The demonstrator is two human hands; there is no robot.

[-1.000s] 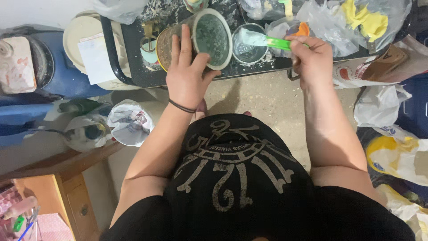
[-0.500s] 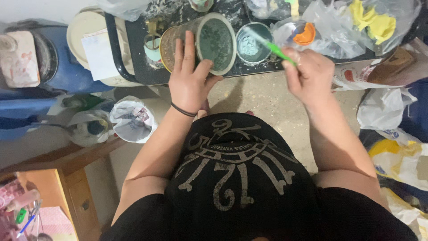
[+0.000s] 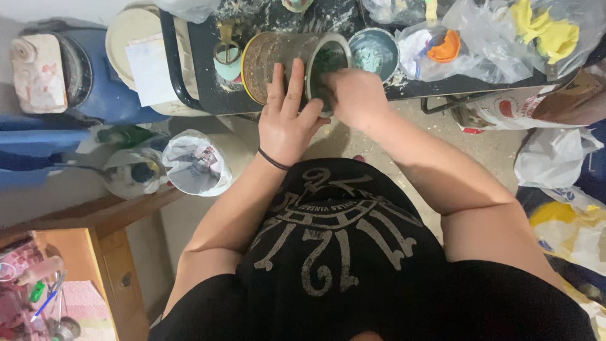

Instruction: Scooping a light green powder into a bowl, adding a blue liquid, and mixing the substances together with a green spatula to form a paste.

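Tipped can [image 3: 284,60] on tray [image 3: 202,76], left hand [image 3: 287,120] on top, right hand [image 3: 353,95] at its mouth, small bowl [image 3: 374,52] just right.

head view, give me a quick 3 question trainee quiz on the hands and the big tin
1. True or false: the cylindrical tin lies on its side on the dark tray.
2. Which hand lies flat on the outside of the tin? A left hand B right hand
3. What is on the left wrist?

Key
1. True
2. A; the right hand is at the tin's open mouth
3. A thin black band
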